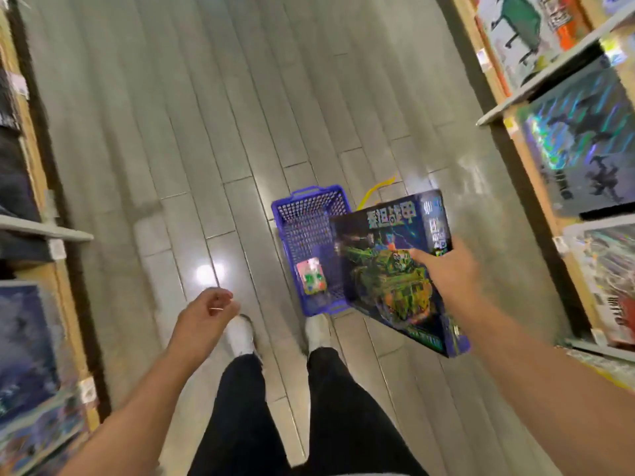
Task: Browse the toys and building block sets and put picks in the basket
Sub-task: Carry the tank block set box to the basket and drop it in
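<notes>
A blue plastic basket (302,214) stands on the floor just ahead of my feet, with a small pink toy pack (311,276) lying inside it. My right hand (450,266) grips a large dark building block box (388,269) with a green tank picture, held tilted over the basket's right side and covering part of it. My left hand (206,312) hangs low to the left of the basket, fingers loosely curled, nothing visible in it.
Shelves of boxed toy sets (584,146) line the right side of the aisle, and more boxes (27,355) fill the left shelves. A yellow strap (374,188) lies on the grey plank floor behind the basket. My white shoes stand near the basket's front edge.
</notes>
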